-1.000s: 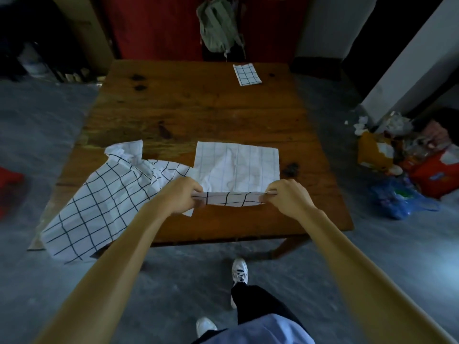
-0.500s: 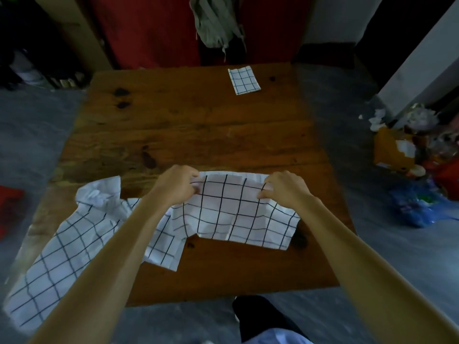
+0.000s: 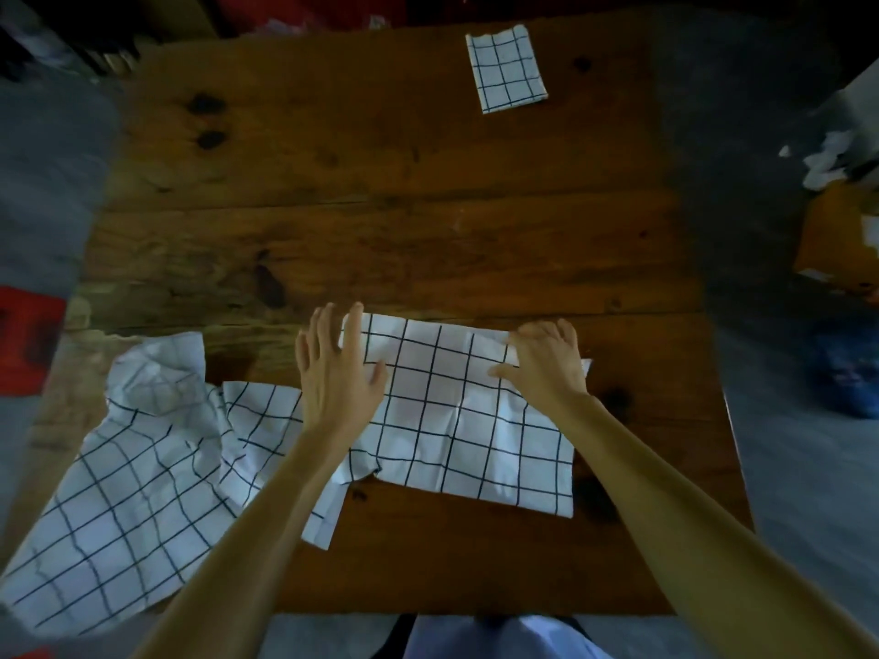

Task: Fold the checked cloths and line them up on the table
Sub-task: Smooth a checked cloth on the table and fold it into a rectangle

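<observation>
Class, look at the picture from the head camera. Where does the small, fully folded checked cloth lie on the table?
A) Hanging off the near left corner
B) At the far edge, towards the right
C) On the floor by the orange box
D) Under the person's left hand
B: the small folded cloth lies flat near the far edge of the table, right of centre, apart from both hands.

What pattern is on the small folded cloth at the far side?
White with a dark grid check, seen in the head view.

A white cloth with black squares [image 3: 456,411] lies folded flat at the near side. A rumpled big cloth [image 3: 128,473] sprawls left, touching it. A small folded cloth [image 3: 506,69] sits far away.
</observation>
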The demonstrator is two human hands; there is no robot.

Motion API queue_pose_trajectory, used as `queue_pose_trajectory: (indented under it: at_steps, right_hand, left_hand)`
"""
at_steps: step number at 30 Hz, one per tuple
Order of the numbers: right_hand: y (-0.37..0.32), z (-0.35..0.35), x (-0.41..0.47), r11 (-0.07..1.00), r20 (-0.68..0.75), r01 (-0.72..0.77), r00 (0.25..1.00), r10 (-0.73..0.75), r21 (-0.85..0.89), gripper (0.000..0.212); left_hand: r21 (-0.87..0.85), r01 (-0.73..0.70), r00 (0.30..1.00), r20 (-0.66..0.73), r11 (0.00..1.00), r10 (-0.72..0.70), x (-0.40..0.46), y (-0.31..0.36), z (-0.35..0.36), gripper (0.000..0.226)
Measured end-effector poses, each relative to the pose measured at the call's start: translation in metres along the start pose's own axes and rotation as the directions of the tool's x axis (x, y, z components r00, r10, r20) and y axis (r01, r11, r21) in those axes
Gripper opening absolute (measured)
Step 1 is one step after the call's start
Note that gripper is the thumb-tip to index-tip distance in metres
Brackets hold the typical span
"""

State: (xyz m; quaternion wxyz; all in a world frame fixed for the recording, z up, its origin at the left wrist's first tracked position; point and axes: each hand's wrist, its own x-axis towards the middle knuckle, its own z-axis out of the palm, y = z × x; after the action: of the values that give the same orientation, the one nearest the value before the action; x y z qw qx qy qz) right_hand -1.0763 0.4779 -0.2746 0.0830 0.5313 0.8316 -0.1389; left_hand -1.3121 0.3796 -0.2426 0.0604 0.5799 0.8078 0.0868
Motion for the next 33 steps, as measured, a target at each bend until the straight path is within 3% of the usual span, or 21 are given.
queue_pose_trajectory:
  at_steps: [3, 7, 10, 15, 22, 33]
  right_hand:
    - [-0.006, 0.004, -0.008, 0.991, -0.147, -0.023, 0.988, 0.042, 0.131, 0.063]
    - [-0.025, 0.006, -0.032, 0.99, -0.247, -0.014, 0.968, 0.049, 0.142, 0.055]
    - [-0.043, 0.014, -0.056, 0.983, -0.177, 0.013, 0.984, 0.02, 0.185, 0.056]
    - [-0.078, 0.038, -0.101, 0.972, -0.053, 0.042, 0.998, -0.03, 0.23, 0.06]
    - [-0.102, 0.074, -0.153, 0.985, 0.039, 0.052, 0.997, -0.059, 0.167, 0.069]
    - [-0.116, 0.088, -0.153, 0.999, 0.002, -0.029, 1.0, 0.029, 0.014, 0.066]
  left_hand:
    - [-0.047, -0.041, 0.999, 0.001, 0.998, 0.041, -0.008, -0.002, 0.003, 0.063]
    - [-0.101, -0.067, 0.996, 0.058, 0.993, 0.073, -0.025, -0.011, 0.008, 0.052]
    - [-0.105, -0.11, 0.982, 0.14, 0.988, 0.124, -0.041, -0.023, 0.012, 0.049]
    - [-0.105, -0.247, 0.922, 0.282, 0.963, 0.266, -0.074, -0.042, 0.022, 0.062]
    - [-0.078, -0.23, 0.963, 0.124, 0.97, 0.238, -0.119, -0.071, 0.024, 0.039]
    - [0.015, -0.396, 0.906, 0.169, 0.918, 0.388, -0.125, -0.086, 0.036, 0.038]
